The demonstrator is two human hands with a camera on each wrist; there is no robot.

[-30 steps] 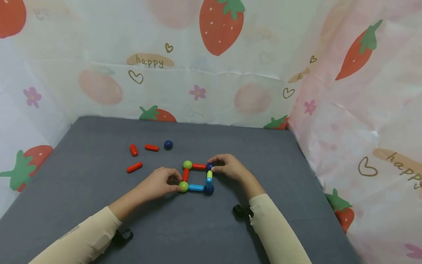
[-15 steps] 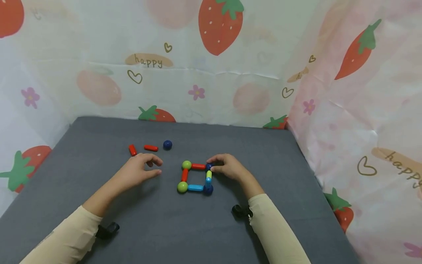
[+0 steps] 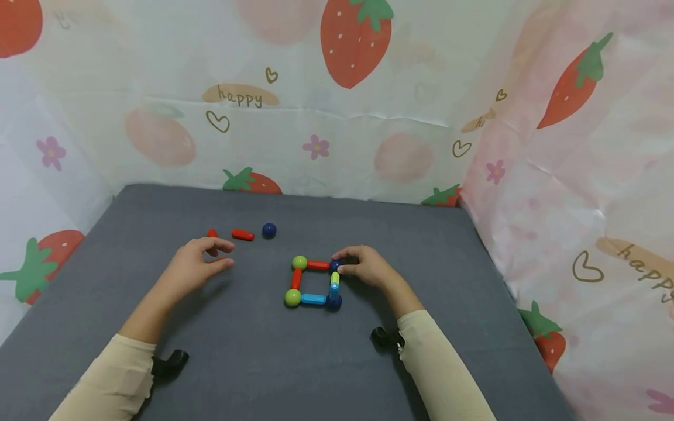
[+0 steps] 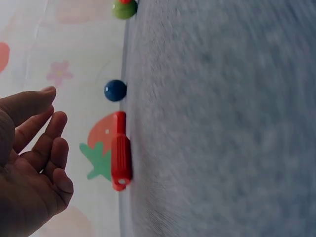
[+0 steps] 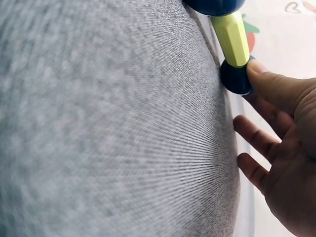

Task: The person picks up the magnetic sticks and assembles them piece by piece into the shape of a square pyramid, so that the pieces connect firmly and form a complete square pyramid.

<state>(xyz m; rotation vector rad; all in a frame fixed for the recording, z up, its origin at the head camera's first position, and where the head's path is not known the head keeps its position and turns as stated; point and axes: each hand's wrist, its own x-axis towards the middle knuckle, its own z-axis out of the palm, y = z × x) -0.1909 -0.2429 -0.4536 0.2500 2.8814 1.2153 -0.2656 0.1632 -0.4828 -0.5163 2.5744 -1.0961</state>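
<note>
A square of magnetic rods and balls lies on the grey cloth: two green balls (image 3: 292, 298) at left, two dark blue balls (image 3: 333, 302) at right. Red rods (image 3: 317, 265) form its far and left sides, a blue rod (image 3: 313, 299) the near side, a yellow-green rod (image 5: 230, 39) the right. Another blue rod (image 3: 334, 289) stands up at the near right ball. My right hand (image 3: 365, 268) pinches the far right ball (image 5: 236, 77) between thumb and finger. Fingers parted and holding nothing, my left hand (image 3: 195, 266) hovers by the loose red rods (image 4: 121, 158), covering part of them in the head view.
A loose red rod (image 3: 243, 235) and a dark blue ball (image 3: 269, 230) lie behind the square. The grey-covered table (image 3: 421, 234) ends at a strawberry-print curtain (image 3: 347, 140) at the back and sides. Black straps (image 3: 171, 363) hang by both sleeves.
My left hand has left the near green ball and moved left to the loose red rods, its fingers apart. The right hand keeps its pinch on the far right ball.
</note>
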